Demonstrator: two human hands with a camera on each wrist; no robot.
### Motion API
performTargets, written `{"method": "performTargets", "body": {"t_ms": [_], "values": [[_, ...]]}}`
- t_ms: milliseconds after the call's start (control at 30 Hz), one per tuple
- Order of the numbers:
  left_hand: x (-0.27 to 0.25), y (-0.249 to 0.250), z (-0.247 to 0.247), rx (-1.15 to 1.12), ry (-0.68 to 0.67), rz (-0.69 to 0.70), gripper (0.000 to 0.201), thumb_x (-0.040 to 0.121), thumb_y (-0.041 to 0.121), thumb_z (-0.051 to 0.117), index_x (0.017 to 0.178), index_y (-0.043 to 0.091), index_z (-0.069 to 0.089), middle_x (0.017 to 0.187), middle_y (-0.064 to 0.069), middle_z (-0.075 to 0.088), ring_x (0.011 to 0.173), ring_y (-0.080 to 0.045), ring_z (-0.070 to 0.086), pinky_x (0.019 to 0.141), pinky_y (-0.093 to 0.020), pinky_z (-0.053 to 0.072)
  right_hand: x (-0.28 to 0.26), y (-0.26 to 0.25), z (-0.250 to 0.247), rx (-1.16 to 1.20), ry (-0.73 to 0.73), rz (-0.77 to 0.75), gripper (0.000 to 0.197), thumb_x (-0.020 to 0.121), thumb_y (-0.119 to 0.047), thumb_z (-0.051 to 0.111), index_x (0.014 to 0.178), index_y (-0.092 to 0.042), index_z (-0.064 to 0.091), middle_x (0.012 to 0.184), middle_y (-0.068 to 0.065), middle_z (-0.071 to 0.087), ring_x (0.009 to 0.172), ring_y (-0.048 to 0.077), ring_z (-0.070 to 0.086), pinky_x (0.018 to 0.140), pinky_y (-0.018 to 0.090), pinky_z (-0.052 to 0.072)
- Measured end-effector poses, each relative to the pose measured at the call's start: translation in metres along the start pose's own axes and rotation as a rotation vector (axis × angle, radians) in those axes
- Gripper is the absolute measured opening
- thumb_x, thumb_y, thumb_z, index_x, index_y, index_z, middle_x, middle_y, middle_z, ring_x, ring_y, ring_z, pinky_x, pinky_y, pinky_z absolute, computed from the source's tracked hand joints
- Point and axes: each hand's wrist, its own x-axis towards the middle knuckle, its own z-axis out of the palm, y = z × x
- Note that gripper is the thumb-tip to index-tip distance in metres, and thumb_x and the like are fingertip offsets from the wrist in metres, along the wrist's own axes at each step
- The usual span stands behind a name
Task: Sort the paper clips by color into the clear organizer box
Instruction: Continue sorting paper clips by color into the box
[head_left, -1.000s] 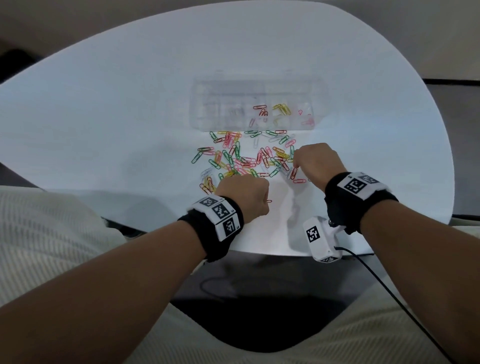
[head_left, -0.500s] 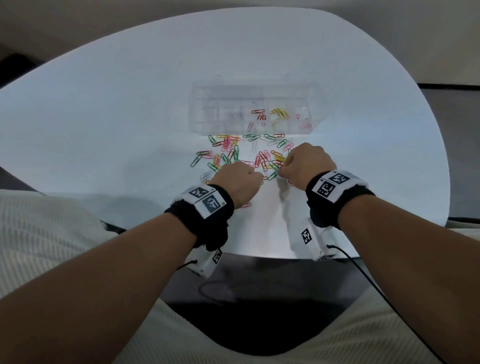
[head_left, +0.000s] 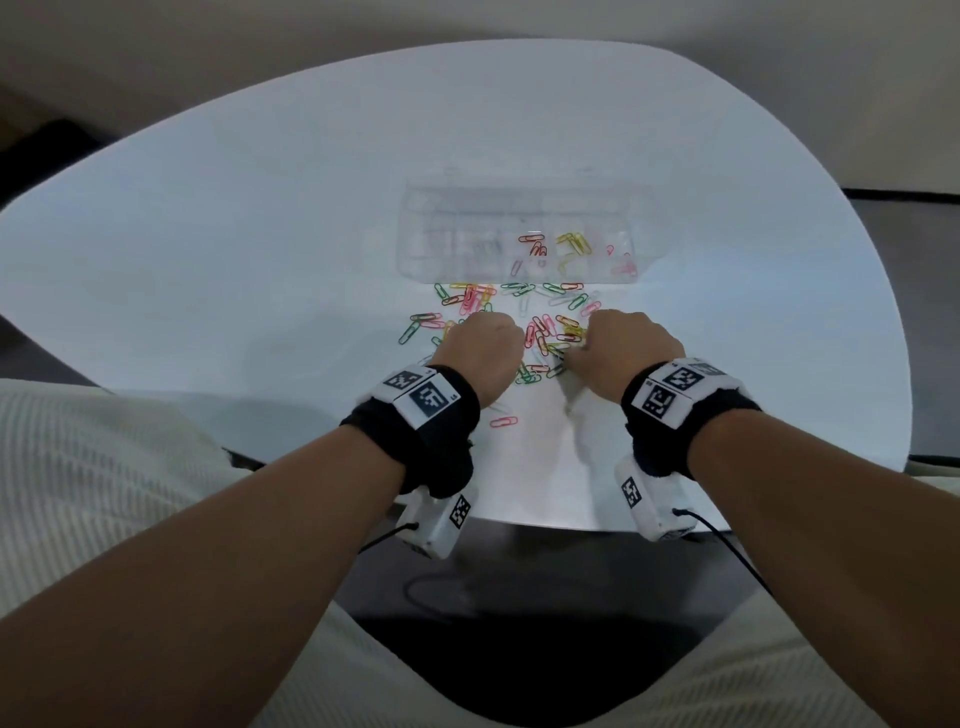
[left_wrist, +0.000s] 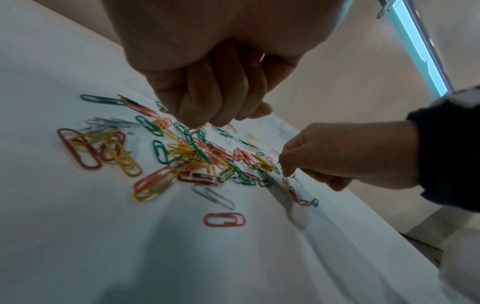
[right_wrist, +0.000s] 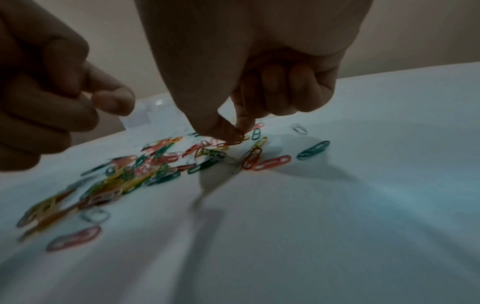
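Observation:
A heap of coloured paper clips (head_left: 540, 332) lies on the white table (head_left: 260, 234), just in front of the clear organizer box (head_left: 441, 249). The box's right compartments hold red clips (head_left: 532, 241), yellow clips (head_left: 574, 244) and pink clips (head_left: 623, 267). My left hand (left_wrist: 207, 121) hovers over the heap's left side with its fingers curled under. I see nothing in it. At the heap's near right side, my right hand (right_wrist: 235, 133) pinches a reddish clip (right_wrist: 233, 140) between thumb and forefinger. One red clip (head_left: 503, 422) lies alone, nearer to me.
The table's near edge (head_left: 545, 525) runs just under my wrists. A wrist camera (head_left: 439, 525) with its cable hangs below the left wrist, over a dark floor. A green clip (right_wrist: 313, 149) and a pale clip (right_wrist: 299, 128) lie right of the heap.
My left hand has moved forward from the heap's near edge to above its left side. My right hand has drawn slightly nearer to me, its fingertips down on a clip.

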Motion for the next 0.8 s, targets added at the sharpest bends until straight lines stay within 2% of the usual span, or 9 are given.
{"method": "performTargets", "body": {"t_ms": [33, 100, 167, 233, 300, 433, 533, 633, 800], "values": [[-0.001, 0.001, -0.002, -0.013, 0.004, 0.009, 0.024, 0.089, 0.018, 0.039, 0.067, 0.011, 0.047, 0.078, -0.010, 0.052, 0.073, -0.021, 0.045, 0.074, -0.044, 0.047, -0.001, 0.002, -0.001, 0.077, 0.003, 0.015, 0.023, 0.089, -0.038, 0.048, 0.085, -0.016, 0.052, 0.078, 0.002, 0.055, 0.076, 0.027, 0.055, 0.064, 0.030, 0.038], [-0.002, 0.003, -0.006, -0.064, 0.041, 0.033, 0.029, 0.081, 0.027, 0.040, 0.055, 0.014, 0.038, 0.056, -0.003, 0.041, 0.054, -0.021, 0.034, 0.055, -0.038, 0.035, -0.002, 0.006, -0.006, 0.281, 0.009, 0.043, 0.026, 0.093, -0.031, 0.041, 0.079, -0.012, 0.051, 0.081, 0.007, 0.055, 0.079, 0.029, 0.052, 0.069, 0.032, 0.036], [0.000, 0.003, -0.008, -0.087, 0.078, 0.021, 0.040, 0.085, 0.024, 0.043, 0.050, 0.018, 0.023, 0.047, 0.003, 0.023, 0.046, -0.017, 0.019, 0.050, -0.029, 0.020, -0.003, 0.007, -0.012, 0.529, -0.002, 0.073, 0.032, 0.094, -0.023, 0.037, 0.064, -0.012, 0.040, 0.066, 0.006, 0.046, 0.062, 0.025, 0.041, 0.063, 0.032, 0.032], [0.002, 0.004, -0.012, -0.098, 0.082, -0.003, 0.043, 0.088, 0.022, 0.043, 0.052, 0.019, 0.019, 0.047, 0.004, 0.018, 0.046, -0.016, 0.015, 0.050, -0.028, 0.016, -0.003, 0.004, -0.020, 0.823, -0.040, 0.125, 0.031, 0.090, -0.021, 0.040, 0.061, -0.017, 0.032, 0.053, -0.001, 0.033, 0.048, 0.018, 0.027, 0.051, 0.028, 0.026], [0.005, 0.004, -0.018, -0.092, 0.091, -0.047, 0.042, 0.089, 0.022, 0.043, 0.053, 0.018, 0.021, 0.049, 0.003, 0.021, 0.047, -0.016, 0.017, 0.049, -0.028, 0.016, -0.003, 0.000, -0.027, 1.082, -0.119, 0.149, 0.028, 0.086, -0.018, 0.041, 0.060, -0.019, 0.030, 0.050, -0.002, 0.026, 0.044, 0.016, 0.018, 0.045, 0.024, 0.018], [0.018, 0.003, -0.040, -0.192, 0.072, -0.149, 0.034, 0.088, 0.023, 0.043, 0.057, 0.015, 0.030, 0.057, -0.004, 0.033, 0.046, -0.019, 0.023, 0.050, -0.025, 0.020, 0.003, -0.017, -0.042, 1.381, -0.274, 0.109, 0.021, 0.085, -0.013, 0.040, 0.064, -0.013, 0.041, 0.054, 0.006, 0.039, 0.044, 0.017, 0.024, 0.042, 0.024, 0.018], [0.028, 0.007, -0.060, -0.344, 0.063, -0.216, 0.031, 0.087, 0.023, 0.045, 0.058, 0.016, 0.035, 0.054, -0.001, 0.031, 0.040, -0.016, 0.021, 0.045, -0.019, 0.019, 0.012, -0.036, -0.050, 1.371, -0.279, 0.096, 0.021, 0.087, -0.009, 0.040, 0.069, -0.007, 0.050, 0.058, 0.010, 0.047, 0.043, 0.019, 0.033, 0.042, 0.025, 0.026], [0.038, 0.015, -0.075, -0.406, 0.065, -0.205, 0.030, 0.090, 0.022, 0.045, 0.061, 0.013, 0.045, 0.054, 0.000, 0.033, 0.042, -0.015, 0.023, 0.045, -0.020, 0.019, 0.026, -0.052, -0.060, 1.113, -0.188, 0.083, 0.022, 0.089, -0.014, 0.045, 0.074, -0.006, 0.059, 0.061, 0.008, 0.053, 0.047, 0.018, 0.040, 0.046, 0.026, 0.033], [0.054, 0.040, -0.082, -0.410, 0.074, -0.157, 0.028, 0.093, 0.024, 0.044, 0.082, 0.007, 0.063, 0.068, -0.002, 0.049, 0.054, -0.014, 0.038, 0.051, -0.024, 0.030, 0.053, -0.069, -0.084, 1.086, -0.024, 0.080, 0.019, 0.092, -0.022, 0.048, 0.087, -0.007, 0.059, 0.077, 0.010, 0.062, 0.062, 0.020, 0.055, 0.061, 0.030, 0.048]]}}
